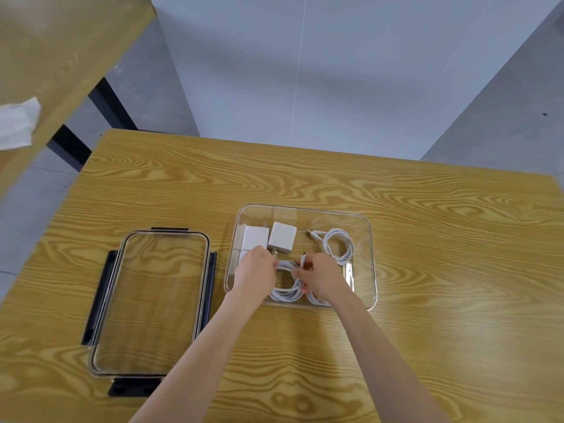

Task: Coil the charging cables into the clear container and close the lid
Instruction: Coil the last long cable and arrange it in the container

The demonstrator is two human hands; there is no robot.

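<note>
I see a clear container (370, 261) on a wood-grain table (442, 239), right of centre. It's a shallow rectangular tub with rounded corners and glossy see-through walls, lid off.

Both hands are inside it at the near side. The left hand (254, 270) and right hand (320, 277) each pinch a white cable (287, 293), fingers closed on its strands. That cable is a thin, smooth, round cord bunched in loose loops against the near wall, partly hidden under the hands. One plug tip sticks up between the hands; I can't tell which finger holds it.

A second cable (338, 245) lies in the far right part of the tub, already wound in a neat round coil, its connector end pointing left. It sits apart from both hands.

Two white chargers (282, 236) sit in the far left part: square, matte plastic blocks with soft edges, side by side and touching or nearly so. The right one shows metal prongs toward the left hand. More white blocks below the left one are mostly covered by the left hand.

The lid (152, 300) lies flat on the table left of the tub, well apart from it. It's a clear rectangular panel with rounded corners and dark latch flaps (100, 297) on its edges, the wood grain showing through.

A white crumpled paper (16, 123) sits on another wood surface at the far left.
</note>
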